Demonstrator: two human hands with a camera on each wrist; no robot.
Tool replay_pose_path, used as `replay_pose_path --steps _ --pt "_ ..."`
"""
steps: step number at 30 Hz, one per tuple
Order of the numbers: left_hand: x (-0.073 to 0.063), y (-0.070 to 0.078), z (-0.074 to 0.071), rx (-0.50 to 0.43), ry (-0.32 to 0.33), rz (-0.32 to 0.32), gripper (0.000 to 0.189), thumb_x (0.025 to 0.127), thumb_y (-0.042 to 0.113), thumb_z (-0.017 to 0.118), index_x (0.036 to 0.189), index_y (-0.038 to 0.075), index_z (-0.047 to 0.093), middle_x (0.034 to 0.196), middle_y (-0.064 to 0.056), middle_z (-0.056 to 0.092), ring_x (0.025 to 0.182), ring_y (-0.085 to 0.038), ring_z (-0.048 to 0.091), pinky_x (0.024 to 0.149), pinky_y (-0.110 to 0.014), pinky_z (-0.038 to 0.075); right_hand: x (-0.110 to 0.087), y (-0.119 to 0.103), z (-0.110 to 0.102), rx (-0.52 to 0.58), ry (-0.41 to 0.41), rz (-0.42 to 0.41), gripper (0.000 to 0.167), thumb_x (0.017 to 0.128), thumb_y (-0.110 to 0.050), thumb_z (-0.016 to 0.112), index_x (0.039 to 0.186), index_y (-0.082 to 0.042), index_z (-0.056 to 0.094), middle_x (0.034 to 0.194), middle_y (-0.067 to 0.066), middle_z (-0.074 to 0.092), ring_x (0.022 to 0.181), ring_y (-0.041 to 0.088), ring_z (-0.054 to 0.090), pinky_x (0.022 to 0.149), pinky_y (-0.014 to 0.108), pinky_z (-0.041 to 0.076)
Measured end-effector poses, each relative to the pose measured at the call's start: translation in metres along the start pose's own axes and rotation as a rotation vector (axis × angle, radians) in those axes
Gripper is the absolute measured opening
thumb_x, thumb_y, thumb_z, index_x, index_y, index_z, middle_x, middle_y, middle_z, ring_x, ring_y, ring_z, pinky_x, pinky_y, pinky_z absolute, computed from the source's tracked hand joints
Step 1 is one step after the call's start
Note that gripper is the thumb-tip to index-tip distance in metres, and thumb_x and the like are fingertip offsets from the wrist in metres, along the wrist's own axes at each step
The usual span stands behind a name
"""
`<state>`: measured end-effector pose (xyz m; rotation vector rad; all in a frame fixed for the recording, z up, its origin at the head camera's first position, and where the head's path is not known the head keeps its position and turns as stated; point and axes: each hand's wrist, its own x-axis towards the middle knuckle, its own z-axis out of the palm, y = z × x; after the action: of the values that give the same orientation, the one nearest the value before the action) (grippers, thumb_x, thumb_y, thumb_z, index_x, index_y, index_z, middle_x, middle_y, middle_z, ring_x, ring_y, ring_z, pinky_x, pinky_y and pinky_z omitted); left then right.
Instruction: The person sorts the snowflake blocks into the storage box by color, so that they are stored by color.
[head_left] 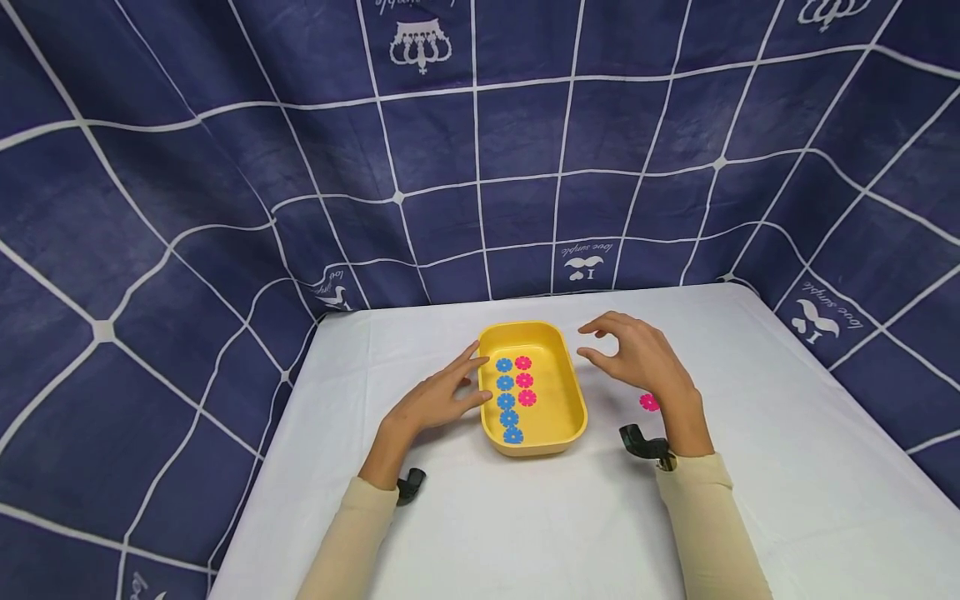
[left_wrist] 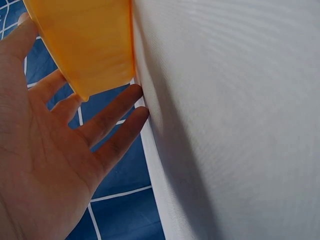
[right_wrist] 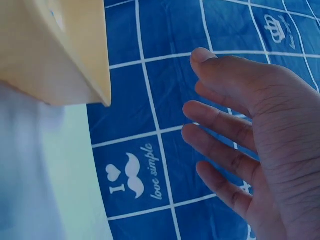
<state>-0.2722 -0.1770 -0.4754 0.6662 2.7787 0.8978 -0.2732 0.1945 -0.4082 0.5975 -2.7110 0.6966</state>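
Note:
A yellow tray with rounded corners sits in the middle of the white table. Inside it, a column of several blue flower-shaped pieces runs down the left side, with three pink ones beside the upper part. My left hand is at the tray's left side, thumb and fingertips at the rim, fingers spread rather than curled. In the left wrist view its fingers lie along the tray's outer wall. Just right of the tray, my right hand hovers with bent, parted fingers and nothing between them.
Another pink flower-shaped piece lies on the table, partly hidden behind my right wrist. The white tablecloth reaches back to a blue checked curtain that rises behind and at both sides. Dark wrist-worn devices jut out from both wrists.

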Motion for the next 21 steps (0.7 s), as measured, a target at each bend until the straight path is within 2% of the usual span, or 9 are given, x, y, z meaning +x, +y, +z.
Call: replay_pose_path --steps 10,17,21 --pt "0.000 0.002 0.001 0.004 0.000 -0.004 0.073 0.101 0.058 0.069 0.166 0.036 0.043 0.178 0.025 0.012 0.131 -0.016 0.064 0.113 -0.054 0.050 -0.007 0.013 -0.009 0.009 0.021 0.050 0.038 0.092 -0.032 0.088 0.125 -0.016 0.079 0.119 0.008 0.076 0.104 0.030 0.070 0.086 0.056 0.061" --pt "0.000 0.002 0.001 0.006 -0.001 0.001 0.073 0.101 0.058 0.069 0.166 0.035 0.043 0.179 0.021 0.013 0.132 -0.017 0.065 0.112 -0.056 0.050 -0.014 0.021 -0.020 0.005 0.042 0.100 0.038 0.093 -0.029 0.086 0.126 -0.013 0.078 0.119 0.012 0.076 0.105 0.035 0.069 0.088 0.060 0.059" --pt "0.000 0.002 0.001 0.012 -0.005 0.000 0.073 0.102 0.058 0.068 0.166 0.035 0.043 0.178 0.024 0.010 0.131 -0.015 0.064 0.113 -0.055 0.050 -0.018 0.028 -0.026 0.003 0.065 0.103 0.037 0.094 -0.028 0.085 0.127 -0.012 0.078 0.119 0.014 0.076 0.105 0.037 0.069 0.088 0.061 0.059"
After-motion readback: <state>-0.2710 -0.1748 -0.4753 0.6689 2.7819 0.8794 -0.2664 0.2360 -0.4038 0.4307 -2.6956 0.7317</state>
